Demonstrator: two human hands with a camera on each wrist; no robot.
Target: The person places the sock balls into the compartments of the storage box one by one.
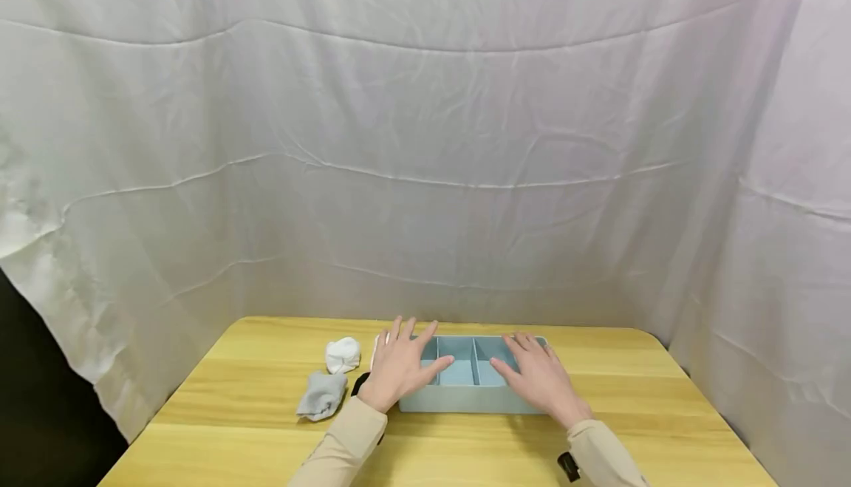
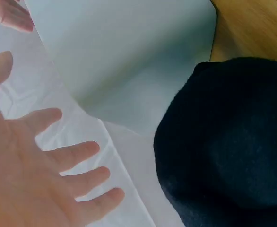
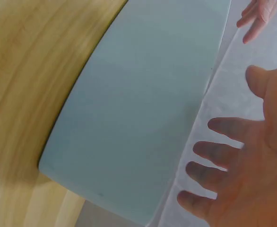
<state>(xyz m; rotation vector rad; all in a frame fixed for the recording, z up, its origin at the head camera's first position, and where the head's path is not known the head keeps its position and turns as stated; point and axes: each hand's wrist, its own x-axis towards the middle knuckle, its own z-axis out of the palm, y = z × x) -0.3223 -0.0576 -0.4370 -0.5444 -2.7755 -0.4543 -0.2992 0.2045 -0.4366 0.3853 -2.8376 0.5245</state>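
Observation:
A pale blue-grey storage box (image 1: pixel 472 400) with upright dividers stands on the table, its open top facing up. Over its left end my left hand (image 1: pixel 399 369) is spread, palm down and holding nothing. My right hand (image 1: pixel 537 377) hovers likewise over the right end, with fingers straight and apart. Left of the box lie a white balled sock (image 1: pixel 342 355) and a grey balled sock (image 1: pixel 322 395). A black balled sock (image 2: pixel 228 142) looms large in the left wrist view, beside the box; in the head view my left hand and wrist mostly hide it. The box's visible compartments hold nothing.
The wooden table (image 1: pixel 638 406) has rounded far corners. Pale curtains (image 1: pixel 465 140) hang close behind it and along both sides. Another white item (image 1: pixel 375 350) shows partly behind my left hand. A dark gap lies beyond the curtain at far left.

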